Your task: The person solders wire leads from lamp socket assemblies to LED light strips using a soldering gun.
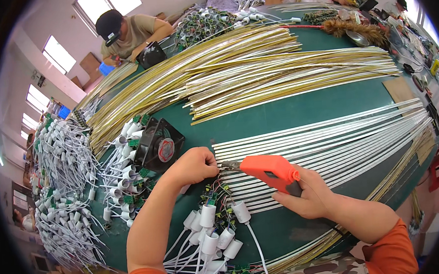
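Note:
My right hand (309, 198) grips an orange-red soldering gun (267, 168), its dark tip pointing left. A thin wire trails from the gun's back end. Just past the tip, my left hand (195, 166) is closed in a pinch at the left ends of the white LED strips (321, 157). Whatever lies between its fingertips is hidden. The strips spread side by side to the right across the table. Below the left hand sit white lamp caps (208, 215) with white cables and small green circuit boards wired to them.
A black fan (160, 144) stands left of my left hand. Heaps of white caps with cables (62, 151) cover the left side. Long bundles of yellowish strips (286, 77) lie across the green table (258, 115). Two people work at the far side, beside tools and clutter (415, 49).

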`<state>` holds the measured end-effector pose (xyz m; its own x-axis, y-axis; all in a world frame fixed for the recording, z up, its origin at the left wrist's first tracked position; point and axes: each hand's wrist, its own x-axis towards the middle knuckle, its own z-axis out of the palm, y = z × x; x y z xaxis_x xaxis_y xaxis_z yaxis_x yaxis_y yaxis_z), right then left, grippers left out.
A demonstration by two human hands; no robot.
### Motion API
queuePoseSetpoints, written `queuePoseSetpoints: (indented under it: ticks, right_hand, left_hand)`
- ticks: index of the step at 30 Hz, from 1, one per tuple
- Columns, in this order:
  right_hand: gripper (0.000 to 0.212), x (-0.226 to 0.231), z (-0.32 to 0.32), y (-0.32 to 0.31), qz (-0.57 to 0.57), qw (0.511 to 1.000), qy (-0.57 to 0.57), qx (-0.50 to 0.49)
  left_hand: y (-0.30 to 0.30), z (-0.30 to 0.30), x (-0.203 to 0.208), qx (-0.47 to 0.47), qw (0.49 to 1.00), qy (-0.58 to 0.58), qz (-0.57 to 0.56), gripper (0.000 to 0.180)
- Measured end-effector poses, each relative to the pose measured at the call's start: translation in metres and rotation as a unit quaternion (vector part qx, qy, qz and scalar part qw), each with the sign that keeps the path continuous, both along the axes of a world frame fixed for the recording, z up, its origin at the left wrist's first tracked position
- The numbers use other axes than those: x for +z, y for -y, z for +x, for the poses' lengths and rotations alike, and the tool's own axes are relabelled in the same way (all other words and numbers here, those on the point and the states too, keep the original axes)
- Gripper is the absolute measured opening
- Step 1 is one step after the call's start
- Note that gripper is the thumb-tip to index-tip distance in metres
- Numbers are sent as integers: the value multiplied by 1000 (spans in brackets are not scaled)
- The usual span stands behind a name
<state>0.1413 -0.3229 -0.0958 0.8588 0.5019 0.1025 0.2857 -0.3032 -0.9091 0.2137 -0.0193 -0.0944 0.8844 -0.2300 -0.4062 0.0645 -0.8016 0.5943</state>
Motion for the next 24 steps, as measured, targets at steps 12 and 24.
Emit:
queuePoseSetpoints:
  ticks: [12,24]
  right_hand:
    - [50,-5,0,-2,2,1000,21,12]
    - [45,8,-2,9,34,999,-14,-24]
  left_hand:
    - [-1,4,-8,9,1000,-2,-13,9]
    - [1,6,-1,-2,999,-34,22,15]
